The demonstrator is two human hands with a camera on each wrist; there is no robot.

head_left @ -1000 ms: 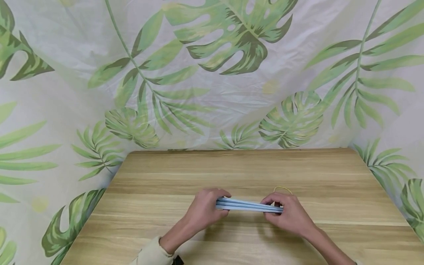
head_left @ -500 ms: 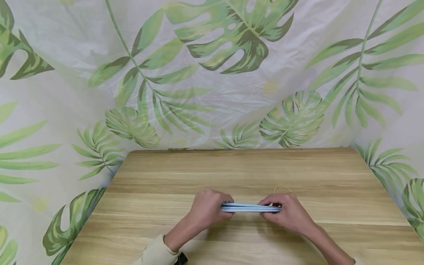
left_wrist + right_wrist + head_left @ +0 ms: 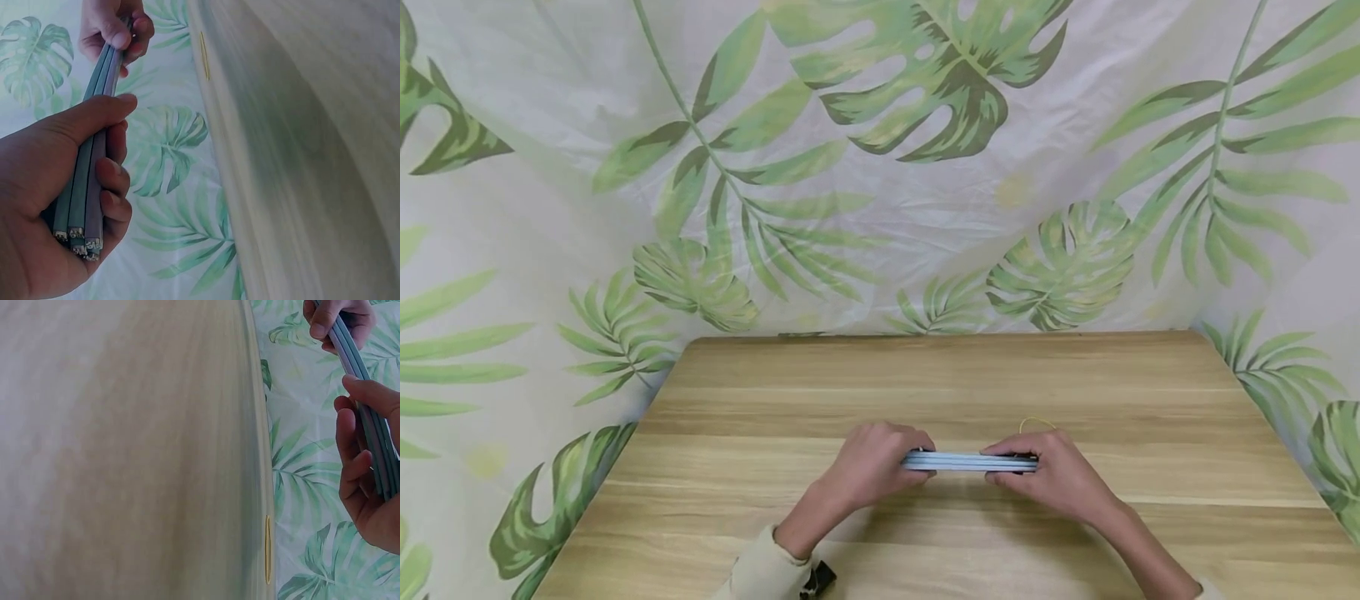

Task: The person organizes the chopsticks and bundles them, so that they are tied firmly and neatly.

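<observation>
A bundle of several pale blue chopsticks [image 3: 960, 462] spans both hands above the table, lying level from side to side. My left hand [image 3: 876, 462] grips one end; in the left wrist view the square butts with silvery patterned tips [image 3: 77, 232] sit evenly near the palm. The right hand [image 3: 1063, 471] holds the other end, thumb and fingers around the sticks [image 3: 375, 437]. Beyond the right hand, a thin yellow rubber band [image 3: 1037, 418] lies on the table, partly hidden by that hand in the head view.
The wood-grain table [image 3: 760, 383] extends around both hands. A leaf-patterned cloth [image 3: 880, 208] hangs behind it and at the sides. A small black object [image 3: 820, 577] shows beside the left sleeve [image 3: 767, 571].
The bundle has gone from slanting and slightly fanned to level and compact. My left hand has shifted right, nearer the right hand, which has stayed almost in place.
</observation>
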